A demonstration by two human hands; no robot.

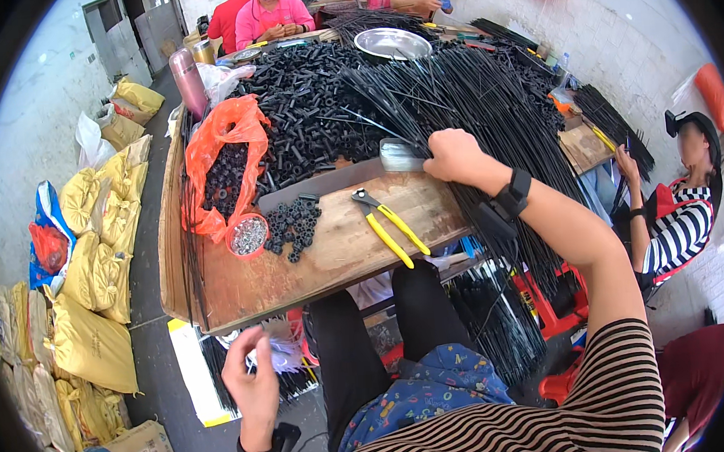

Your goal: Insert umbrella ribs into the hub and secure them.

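Observation:
My right hand (462, 160) is closed at the near edge of a large pile of thin black rods (487, 102). Its fingertips are hidden, and I cannot make out what they hold. Against its knuckles lies a shiny, pale, block-like piece (400, 156), at the end of a long grey strip (322, 184). Yellow-handled pliers (387, 226) rest on the wooden tabletop (339, 265) nearby. Below the table's front left edge, my left hand (251, 374) hangs with fingers loosely curled and apart, nothing visible in it. Small black nuts (296, 227) lie beside a red bowl of small metal pieces (247, 235).
Short black tubes (313, 105) are heaped behind, with a metal basin (392, 43) at the back. An orange plastic bag (223, 143) and a pink flask (188, 83) stand left. Yellow sacks (95, 342) line the left wall. Co-workers sit at the back and right.

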